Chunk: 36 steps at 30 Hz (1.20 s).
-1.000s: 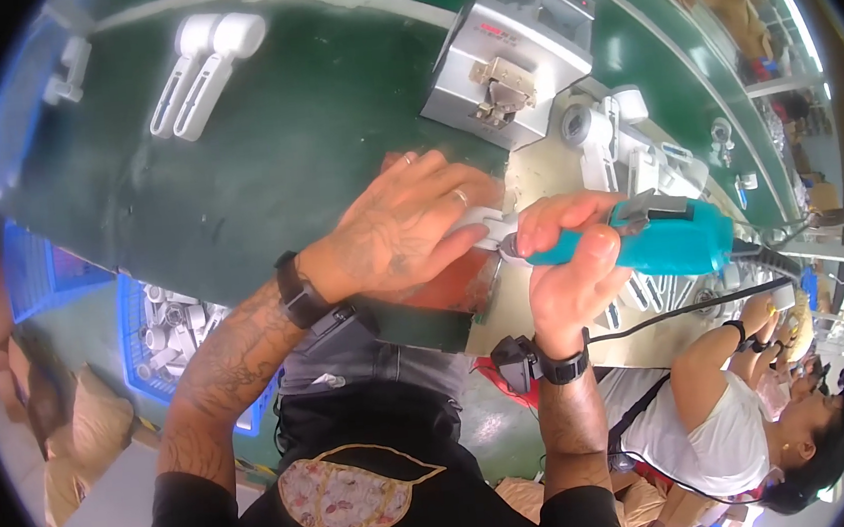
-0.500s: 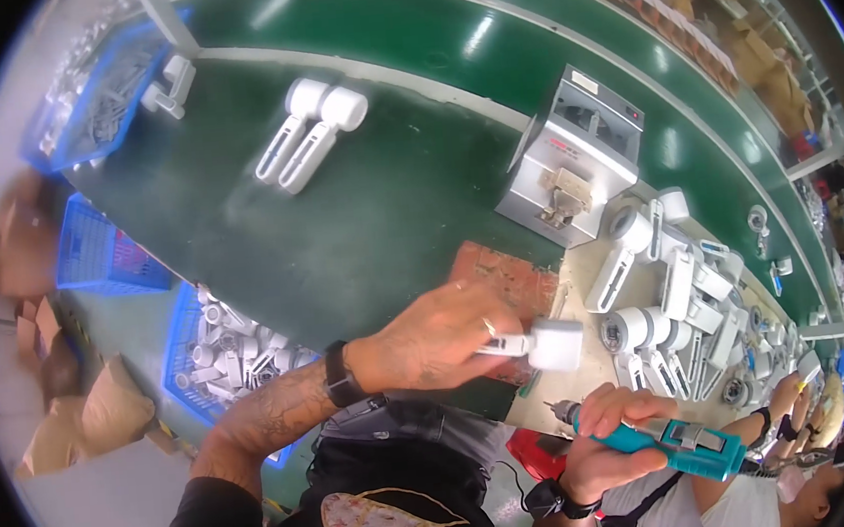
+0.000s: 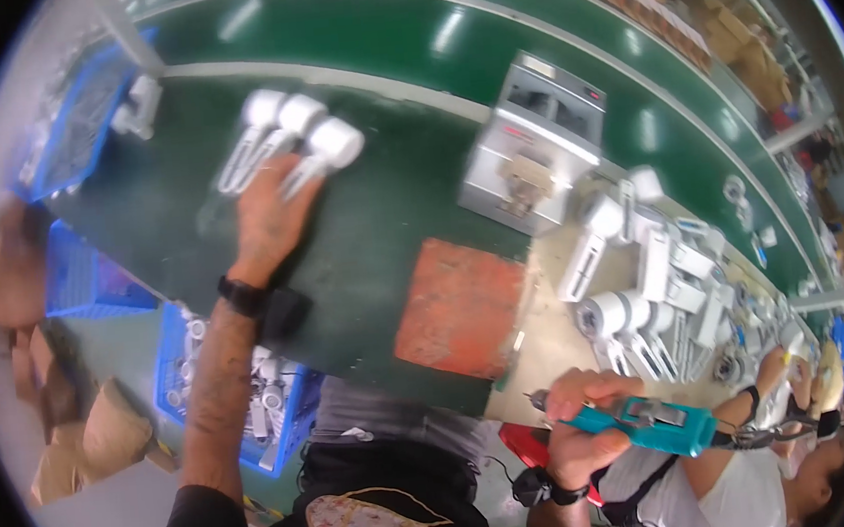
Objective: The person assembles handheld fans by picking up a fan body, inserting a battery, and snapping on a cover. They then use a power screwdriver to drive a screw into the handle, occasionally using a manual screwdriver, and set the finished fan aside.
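The white cylinder-headed unit (image 3: pixel 336 142) is located at the right end of a short row on the green bench top (image 3: pixel 368 218). Its slotted handle points toward the operator. The left hand (image 3: pixel 272 211) is closed around the lower handle; motion blur prevents a check of grip firmness. Two matching white units (image 3: pixel 299 116) lie just beside it, handles parallel; contact between the heads cannot be confirmed.

Progress, judged from the layout: two units are set out in the row, and the third is in position or nearly so, with release not yet done. Whether any screws are fitted cannot be told at this size.

The right hand (image 3: pixel 586 420) grips a teal electric screwdriver (image 3: pixel 693 431), held clear of the bench parts, bit toward the left. Between the hands is a red-brown work pad (image 3: pixel 461 305). Behind it stands a silver-grey bench machine (image 3: pixel 532 143) with a metal fixture on its front.

To the right, a pile of similar white units (image 3: pixel 646 294) appears to be the quantity left. A blue crate (image 3: pixel 283 451) below the bench edge holds further white parts, assembly state unclear
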### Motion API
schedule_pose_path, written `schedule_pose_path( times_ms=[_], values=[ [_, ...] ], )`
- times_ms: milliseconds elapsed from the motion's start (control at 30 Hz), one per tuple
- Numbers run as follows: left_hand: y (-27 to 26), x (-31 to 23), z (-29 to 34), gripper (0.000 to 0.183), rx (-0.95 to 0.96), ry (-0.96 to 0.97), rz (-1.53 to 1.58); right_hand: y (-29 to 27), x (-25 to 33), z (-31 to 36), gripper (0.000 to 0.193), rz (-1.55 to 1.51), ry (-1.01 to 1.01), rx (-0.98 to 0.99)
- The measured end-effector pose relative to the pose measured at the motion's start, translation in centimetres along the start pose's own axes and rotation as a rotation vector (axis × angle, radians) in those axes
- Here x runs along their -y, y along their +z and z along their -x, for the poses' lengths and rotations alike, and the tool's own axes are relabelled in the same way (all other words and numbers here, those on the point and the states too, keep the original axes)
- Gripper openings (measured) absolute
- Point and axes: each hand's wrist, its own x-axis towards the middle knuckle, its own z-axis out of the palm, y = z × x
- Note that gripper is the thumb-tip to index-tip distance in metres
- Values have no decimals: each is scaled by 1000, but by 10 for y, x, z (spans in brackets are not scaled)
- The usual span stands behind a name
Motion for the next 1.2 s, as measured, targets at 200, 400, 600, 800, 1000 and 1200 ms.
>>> schedule_pose_path(
  times_ms=[200,400,600,800,1000,1200],
  values=[
    [1,6,-2,33,28,-3,0,2,3,-3,69,-14,38,31],
    [-1,2,-4,34,60,-14,11,-10,6,4,69,-17,33,42],
    [-3,1,-2,34,42,34,-74,-28,10,14,65,-208,25,68],
    [2,-103,1,29,-256,390,-9,-24,20,12,66,-47,55,73],
    [129,-256,19,29,156,962,35,-21,25,12,65,-29,67,33],
    [145,-264,19,26,236,948,-10,-38,34,29,12,-137,95,57]
  ],
)
